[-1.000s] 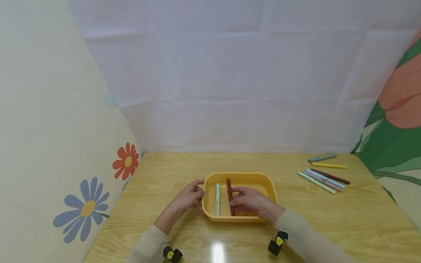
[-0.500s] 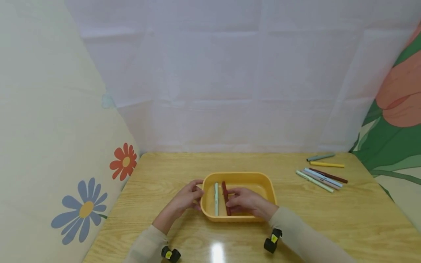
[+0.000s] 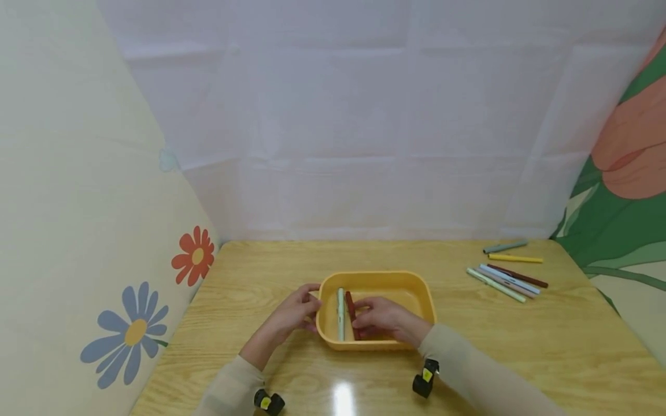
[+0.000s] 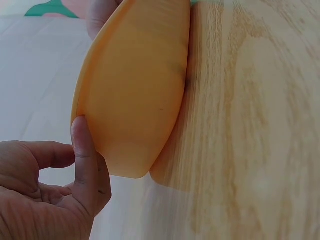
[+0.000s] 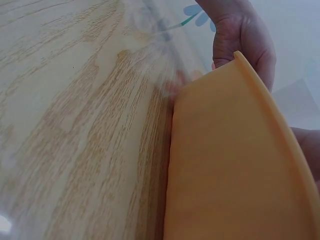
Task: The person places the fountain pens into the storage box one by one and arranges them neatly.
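A yellow tray [image 3: 387,345] sits on the table, with a pale green pen [image 3: 340,318] lying lengthwise inside near its left end. Just to the right of that pen is a dark red pen [image 3: 351,306], slightly tilted, which my right hand [image 3: 385,320] pinches inside the tray. My left hand [image 3: 291,315] holds the tray's left end at the rim; in the left wrist view one finger presses the outer wall [image 4: 135,90]. From the right wrist view, the tray's side wall hides the pens and most of the right hand.
Several pens lie at the table's back right: a grey-green pen [image 3: 504,247], a yellow pen [image 3: 515,258], another dark red pen [image 3: 520,276], a light blue pen [image 3: 507,278] and a light green pen [image 3: 494,285]. A white cloth [image 3: 322,115] hangs behind the table [image 3: 260,266].
My right hand has moved left inside the tray, bringing the dark red pen close beside the pale green one. The left hand stays at the tray's left end.
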Tool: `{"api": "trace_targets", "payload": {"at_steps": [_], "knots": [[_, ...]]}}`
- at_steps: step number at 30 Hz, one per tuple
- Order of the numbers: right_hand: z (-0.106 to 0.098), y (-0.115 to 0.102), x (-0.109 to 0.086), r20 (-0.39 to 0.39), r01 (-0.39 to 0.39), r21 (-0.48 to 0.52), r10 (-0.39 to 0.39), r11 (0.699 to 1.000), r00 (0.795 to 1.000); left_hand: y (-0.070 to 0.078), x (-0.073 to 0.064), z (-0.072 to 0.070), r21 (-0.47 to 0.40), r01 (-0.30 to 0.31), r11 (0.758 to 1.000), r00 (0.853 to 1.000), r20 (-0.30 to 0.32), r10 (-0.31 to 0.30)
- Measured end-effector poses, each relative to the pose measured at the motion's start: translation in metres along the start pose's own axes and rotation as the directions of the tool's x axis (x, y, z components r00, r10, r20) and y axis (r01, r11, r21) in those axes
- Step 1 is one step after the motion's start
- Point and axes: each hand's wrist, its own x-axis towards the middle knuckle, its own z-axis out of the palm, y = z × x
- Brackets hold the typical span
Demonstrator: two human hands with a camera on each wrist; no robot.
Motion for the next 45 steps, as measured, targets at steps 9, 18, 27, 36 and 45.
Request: {"api": "trace_targets", "payload": {"at_steps": [9, 18, 27, 36, 45], "knots": [[0.002, 0.0, 0.002, -0.036, -0.013, -0.046, 0.011, 0.999, 0.999, 0.002, -0.002, 0.0, -0.008, -0.008, 1.0, 1.0, 0.003, 0.008], [0.008, 0.002, 0.003, -0.046, 0.016, -0.083, -0.02, 0.996, 0.999, 0.005, -0.005, -0.002, -0.009, -0.007, 1.0, 1.0, 0.004, 0.007], [0.012, 0.007, 0.002, -0.031, 0.05, -0.123, -0.054, 0.991, 0.998, -0.003, -0.009, -0.004, -0.019, -0.01, 1.0, 1.0, 0.01, 0.01], [0.003, -0.01, -0.019, -0.007, 0.071, -0.198, -0.074, 0.978, 0.997, 0.0, -0.008, -0.006, 0.0, -0.007, 1.0, 1.0, 0.018, 0.007], [-0.05, -0.039, -0.053, 0.032, 0.272, -0.303, -0.276, 0.913, 0.961, 0.002, -0.003, -0.006, 0.015, -0.021, 1.0, 0.999, 0.028, 0.021]]}}
